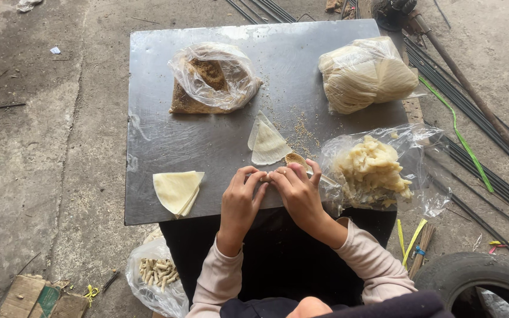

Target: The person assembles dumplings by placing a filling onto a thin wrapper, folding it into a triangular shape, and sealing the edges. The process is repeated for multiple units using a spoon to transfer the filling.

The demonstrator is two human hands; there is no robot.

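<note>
My left hand (240,200) and my right hand (300,191) meet at the near edge of a grey metal table (160,141). Both sets of fingers pinch a small pale wrapper piece between them, mostly hidden. Just beyond my fingers lies a triangular pale wrapper sheet (268,143) and a small spoon with brown filling (295,158). A stack of folded pale wrappers (176,190) lies left of my left hand. A clear bag of yellowish dough-like paste (372,168) sits right of my right hand.
A clear bag of brown crumbly filling (207,79) and a bag of pale wrappers (365,73) stand at the table's far side. A bag of small rolled pieces (157,272) lies on the floor. Metal rods (490,147) and a tyre (478,280) are at right.
</note>
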